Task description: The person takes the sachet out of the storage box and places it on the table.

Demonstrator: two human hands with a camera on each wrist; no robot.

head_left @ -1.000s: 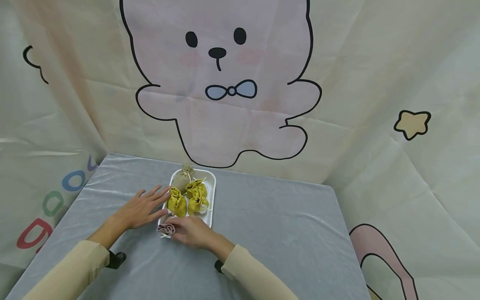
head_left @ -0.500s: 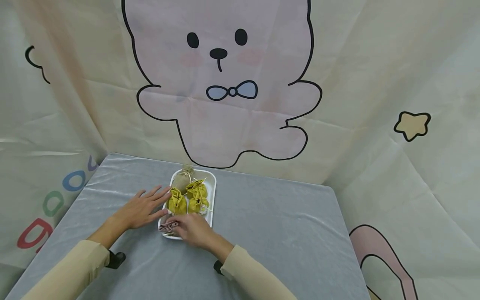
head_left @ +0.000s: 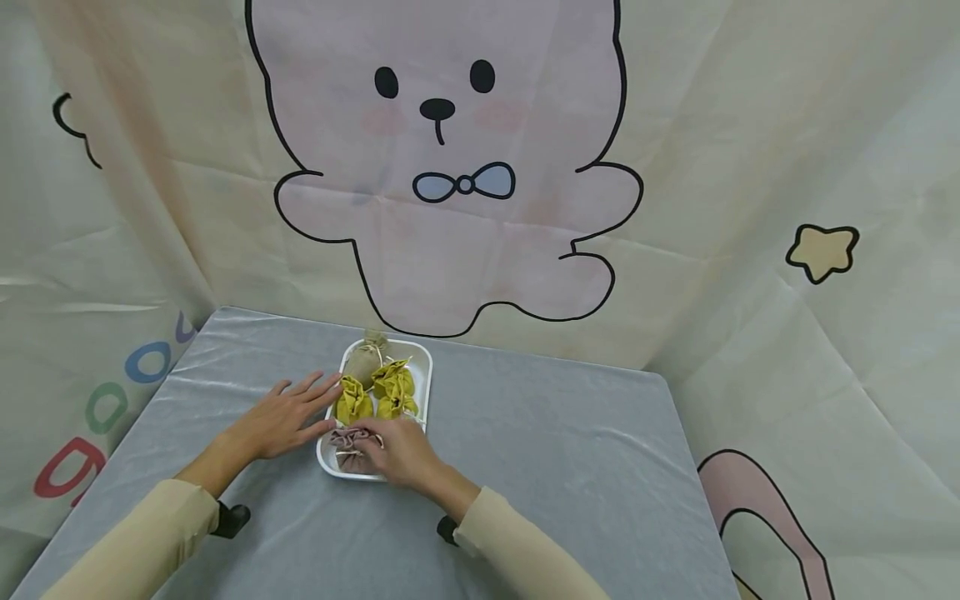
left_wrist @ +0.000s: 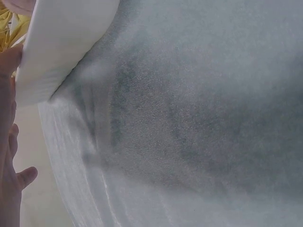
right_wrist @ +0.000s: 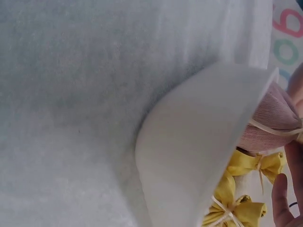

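Note:
A white tray (head_left: 428, 375) stands toward the back left of the table, holding small drawstring pouches. In its near end sits a mauve pouch (head_left: 356, 461), seen tied with a pale cord in the right wrist view. My right hand (head_left: 405, 454) pinches this pouch by its gathered top. Spread and fairly straight, the fingers of my left hand (head_left: 279, 423) touch the tray's left side. Yellow pouches (head_left: 352, 401) fill the middle of the tray, and a khaki pouch (head_left: 364, 363) lies at the far end. Part of the near right rim is hidden behind my right hand.
A grey-blue cloth (head_left: 547, 483) covers the table. Behind it hangs a pale curtain (head_left: 697, 167) with a printed bear, and more printed curtain closes off both sides. Dark straps (head_left: 232, 520) sit at both wrists.
My right hand has shifted slightly right and away from me, turning the mauve pouch so that its body now shows toward the near edge. My left hand stays put.

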